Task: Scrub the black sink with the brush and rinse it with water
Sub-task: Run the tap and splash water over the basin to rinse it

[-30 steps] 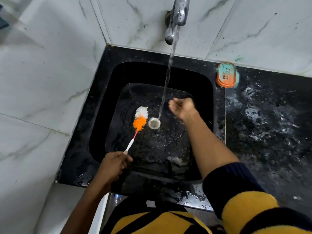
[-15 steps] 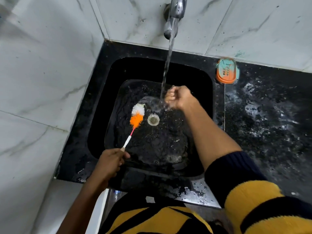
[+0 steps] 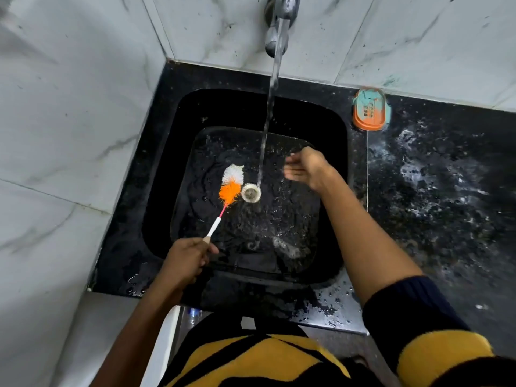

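The left hand (image 3: pixel 185 259) pinches the near end of the brush (image 3: pixel 223 203) by its white handle, fingers curled round it. The brush slants away from those fingers into the black sink (image 3: pixel 164 174), its orange-and-white bristles lying on the wet floor just left of the drain (image 3: pixel 251 193). Water (image 3: pixel 269 113) falls from the tap (image 3: pixel 275 26) onto the drain. The right hand (image 3: pixel 307 169) hangs just right of the stream, fingers loosely cupped, holding nothing. An orange soap dish (image 3: pixel 368 110) sits on the counter (image 3: pixel 435 174).
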